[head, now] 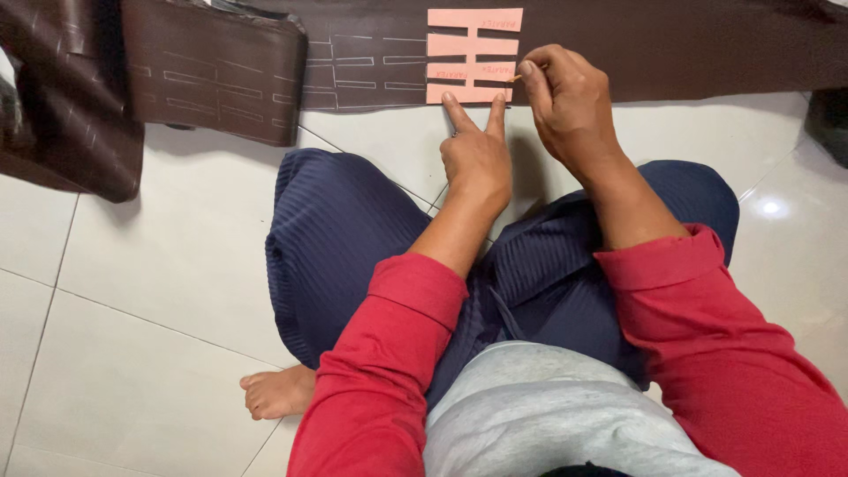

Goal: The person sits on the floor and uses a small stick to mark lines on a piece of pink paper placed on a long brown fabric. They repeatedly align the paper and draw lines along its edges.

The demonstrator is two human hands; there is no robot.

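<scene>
So from my feed: the pink template [474,56] sits top centre of the frame, flat on a long strip of dark brown leather [671,44] laid on the white tile floor [159,265]. My left hand [477,155] has two fingers spread, pressing the template's bottom edge, nothing gripped. My right hand [570,102] is pinched closed around a thin pencil [515,78], tip at the template's right edge. A loose fold of the leather [216,71] piles up at upper left, already marked with outlines. Crossed legs fill the middle.
</scene>
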